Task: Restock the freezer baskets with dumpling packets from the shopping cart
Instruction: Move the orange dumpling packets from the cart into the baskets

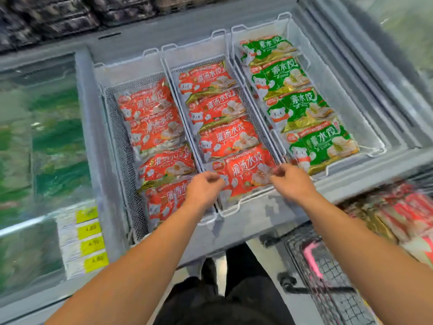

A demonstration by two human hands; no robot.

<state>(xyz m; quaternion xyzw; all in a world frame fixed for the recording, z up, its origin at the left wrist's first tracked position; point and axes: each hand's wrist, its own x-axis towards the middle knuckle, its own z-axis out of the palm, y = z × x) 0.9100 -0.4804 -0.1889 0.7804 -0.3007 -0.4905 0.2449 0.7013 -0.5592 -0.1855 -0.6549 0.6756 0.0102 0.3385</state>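
Three white wire baskets sit in the open freezer. The left basket [110,118] and the middle basket [234,207] hold rows of red dumpling packets; the right basket [365,151] holds green ones [281,76]. The nearest red packet [246,174] lies at the front of the middle basket. My left hand [205,187] pinches its left edge with curled fingers. My right hand [291,182] pinches its right edge. The shopping cart [328,275] stands at the lower right, with more red packets [403,212] piled beside it.
A closed glass freezer lid [42,141] covers green goods on the left, with yellow price tags [90,240] on its frame. The slid-back lid [365,66] lies to the right of the baskets. Dark packaged goods fill a shelf [58,17] behind the freezer.
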